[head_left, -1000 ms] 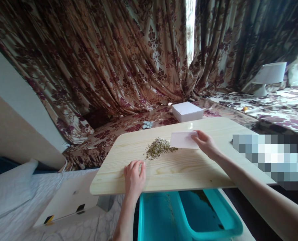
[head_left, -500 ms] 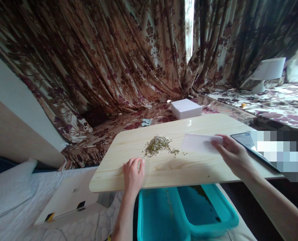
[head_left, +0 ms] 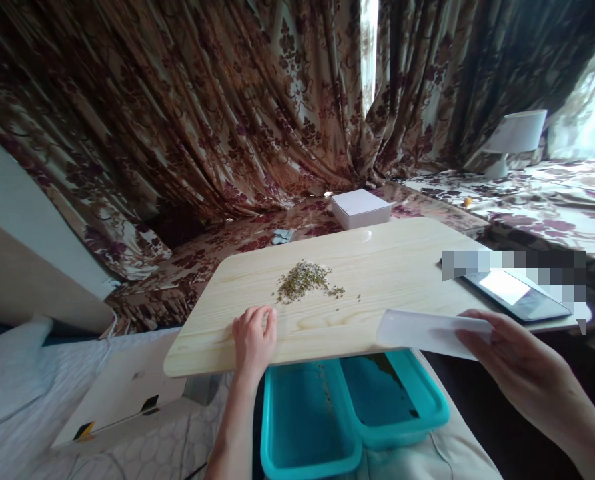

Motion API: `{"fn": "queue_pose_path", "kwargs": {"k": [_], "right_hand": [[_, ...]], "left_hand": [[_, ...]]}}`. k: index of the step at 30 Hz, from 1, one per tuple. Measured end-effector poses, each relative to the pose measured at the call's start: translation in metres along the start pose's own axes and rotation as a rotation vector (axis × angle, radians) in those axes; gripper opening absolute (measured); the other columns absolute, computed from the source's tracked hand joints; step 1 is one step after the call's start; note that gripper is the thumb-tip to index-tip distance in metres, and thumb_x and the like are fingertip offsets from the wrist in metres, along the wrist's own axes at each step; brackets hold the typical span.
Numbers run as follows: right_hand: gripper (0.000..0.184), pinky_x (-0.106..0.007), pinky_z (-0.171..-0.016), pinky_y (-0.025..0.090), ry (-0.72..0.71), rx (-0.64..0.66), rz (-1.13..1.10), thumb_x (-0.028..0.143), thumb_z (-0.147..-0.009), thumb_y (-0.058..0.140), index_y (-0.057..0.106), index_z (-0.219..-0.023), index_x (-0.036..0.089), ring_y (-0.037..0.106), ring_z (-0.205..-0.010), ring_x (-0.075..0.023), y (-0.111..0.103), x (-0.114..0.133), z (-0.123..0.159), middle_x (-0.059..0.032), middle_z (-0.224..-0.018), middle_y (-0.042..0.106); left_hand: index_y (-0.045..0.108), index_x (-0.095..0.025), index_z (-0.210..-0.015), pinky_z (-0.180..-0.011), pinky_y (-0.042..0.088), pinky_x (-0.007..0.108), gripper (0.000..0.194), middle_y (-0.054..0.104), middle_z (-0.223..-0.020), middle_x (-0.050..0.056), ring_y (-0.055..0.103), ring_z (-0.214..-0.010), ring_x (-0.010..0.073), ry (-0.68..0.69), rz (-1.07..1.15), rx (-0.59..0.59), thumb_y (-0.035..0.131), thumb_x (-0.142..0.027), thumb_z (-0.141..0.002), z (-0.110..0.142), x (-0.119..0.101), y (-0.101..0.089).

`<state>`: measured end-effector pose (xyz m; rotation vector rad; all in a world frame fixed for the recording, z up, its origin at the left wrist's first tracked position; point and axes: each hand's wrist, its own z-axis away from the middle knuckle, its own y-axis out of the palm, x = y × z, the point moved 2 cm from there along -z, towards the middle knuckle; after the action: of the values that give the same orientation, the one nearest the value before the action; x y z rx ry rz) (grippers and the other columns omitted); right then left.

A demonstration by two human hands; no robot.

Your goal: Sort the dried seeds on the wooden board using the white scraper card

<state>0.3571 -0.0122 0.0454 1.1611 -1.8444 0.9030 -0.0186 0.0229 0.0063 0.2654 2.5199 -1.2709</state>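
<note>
A pile of small green and dark beans or seeds lies on the pale wooden tabletop, with a few grains strayed to its right. My left hand rests on the table just in front of the pile, holding nothing, its fingers lightly bent and the thumb apart. In my right hand a thin, translucent white plastic sheet is pinched by its right end. The sheet's left end is over the table's front edge, above the right basin. Whether it touches the wood I cannot tell.
Two turquoise basins stand side by side below the front edge; the right one has dark green bits inside. A tablet lies at the table's right end. Behind are a white box, a grey-blue cloth and a lamp.
My right hand has drawn the plastic sheet from beside the pile toward me and right, to the front edge. My left hand stays put on the table. The view has shifted slightly.
</note>
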Motion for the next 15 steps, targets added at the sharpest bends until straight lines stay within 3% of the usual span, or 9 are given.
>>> {"fn": "queue_pose_path", "kwargs": {"k": [5,10,15], "right_hand": [[0.031,-0.041,-0.072,0.056,0.016,-0.094,0.036,0.052,-0.072,0.07,0.064,-0.09,0.027,0.067,-0.077,-0.0252,0.02,0.001,-0.03,-0.0042,-0.084,0.069],[0.032,-0.039,-0.078,0.054,0.05,-0.001,0.015,0.051,-0.074,0.067,0.062,-0.092,0.024,0.067,-0.081,-0.0242,0.048,-0.018,-0.062,-0.0051,-0.086,0.069],[0.039,-0.036,-0.076,0.054,0.092,0.068,-0.048,0.055,-0.073,0.068,0.062,-0.095,0.024,0.067,-0.082,-0.0234,0.06,-0.025,-0.066,-0.0052,-0.086,0.07]], "left_hand": [[0.068,-0.023,-0.092,-0.095,0.04,0.04,0.027,0.071,-0.102,0.008,0.063,-0.1,0.0227,-0.011,0.002,-0.005,0.045,-0.036,-0.093,0.0,-0.001,0.0],[0.068,-0.022,-0.093,-0.097,0.04,0.041,0.027,0.07,-0.103,0.008,0.062,-0.101,0.0232,-0.025,0.009,0.008,0.045,-0.036,-0.092,-0.001,-0.001,0.0],[0.069,-0.023,-0.093,-0.102,0.035,0.046,0.027,0.071,-0.103,0.008,0.063,-0.1,0.0234,-0.04,-0.002,0.007,0.045,-0.036,-0.092,0.0,-0.003,-0.002]]}}
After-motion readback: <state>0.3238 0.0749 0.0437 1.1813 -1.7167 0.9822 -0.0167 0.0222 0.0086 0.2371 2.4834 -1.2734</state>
